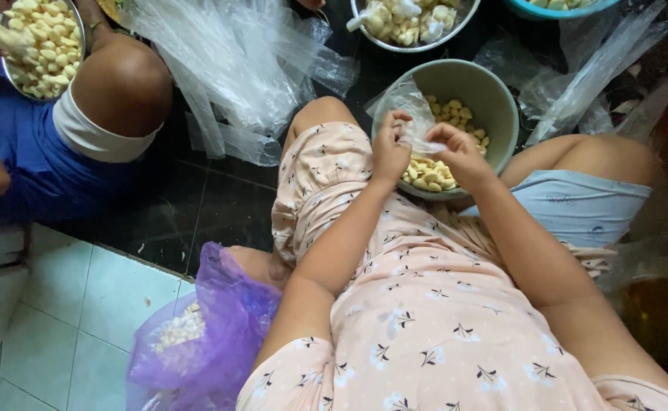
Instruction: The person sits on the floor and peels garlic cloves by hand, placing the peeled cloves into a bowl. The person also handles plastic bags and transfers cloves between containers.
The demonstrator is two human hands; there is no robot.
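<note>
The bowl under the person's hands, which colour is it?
The bowl is pale green; the head view, the only one, shows it.

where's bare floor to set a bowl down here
Free: the dark floor between the plastic bags, the purple bag and the person's knee, and the pale tiles left of it. Crowded: around the green bowl, where both hands work.

A purple bag (pixel 220 327) of peelings sits on the floor tiles (pixel 82 304); a pile of clear bags (pixel 235 61) lies beside a metal bowl (pixel 414 23).
</note>
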